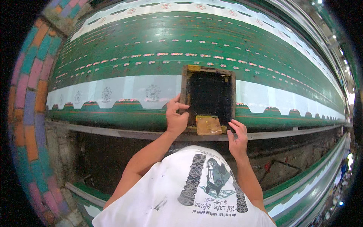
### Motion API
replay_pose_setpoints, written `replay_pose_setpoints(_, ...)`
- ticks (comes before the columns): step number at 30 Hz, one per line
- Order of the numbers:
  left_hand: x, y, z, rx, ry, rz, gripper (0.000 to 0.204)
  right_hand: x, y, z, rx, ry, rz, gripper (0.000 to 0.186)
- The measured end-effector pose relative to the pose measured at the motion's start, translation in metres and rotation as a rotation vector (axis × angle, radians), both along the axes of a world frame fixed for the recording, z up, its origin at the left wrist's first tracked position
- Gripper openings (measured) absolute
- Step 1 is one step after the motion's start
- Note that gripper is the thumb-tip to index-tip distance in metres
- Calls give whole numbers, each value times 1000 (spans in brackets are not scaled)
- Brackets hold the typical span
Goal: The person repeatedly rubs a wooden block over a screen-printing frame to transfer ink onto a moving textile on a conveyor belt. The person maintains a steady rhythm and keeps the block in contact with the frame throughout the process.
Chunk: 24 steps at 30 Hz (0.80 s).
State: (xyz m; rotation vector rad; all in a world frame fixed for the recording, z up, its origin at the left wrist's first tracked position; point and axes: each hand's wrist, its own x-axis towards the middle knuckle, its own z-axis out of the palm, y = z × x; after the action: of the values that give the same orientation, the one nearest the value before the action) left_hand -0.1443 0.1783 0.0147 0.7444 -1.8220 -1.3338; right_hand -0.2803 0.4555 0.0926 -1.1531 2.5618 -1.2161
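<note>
A screen printing frame with wooden sides and a dark mesh lies over the white fabric strip on a long green table. In its near end rests a yellowish, translucent flat piece, perhaps a squeegee blade. My left hand grips the frame's left side with bent fingers, the index finger and thumb at the edge. At the near right corner my right hand holds the frame between fingertips and thumb. Grey printed motifs show on the strip left of the frame; the fabric beneath the frame is hidden.
The green table carries rows of small pink and white marks. Another scalloped white strip with reddish motifs runs along its far side. A metal rail edges the near side. Coloured bricks line the left; another table stands at lower right.
</note>
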Motion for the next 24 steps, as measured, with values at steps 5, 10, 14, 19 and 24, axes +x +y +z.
replay_pose_setpoints(5, -6, 6, -2, 52, -45, 10, 24, 0, -15, 16, 21, 118, 263, 40)
replay_pose_setpoints(10, -9, 7, 1, 83, -13, 11, 21, 12, -50, 28, 97, 259, 443, 46)
replay_pose_setpoints(14, -13, 10, 0, 103, -40, 11, 20, 9, -68, 29, 199, 363, 481, 48)
replay_pose_setpoints(19, -14, 9, -3, 174, -79, -7, 22, -10, -73, 41, 318, 320, 583, 43)
replay_pose_setpoints(24, -13, 8, -15, 148, -116, -16, 24, -31, -95, 58, 395, 220, 673, 43)
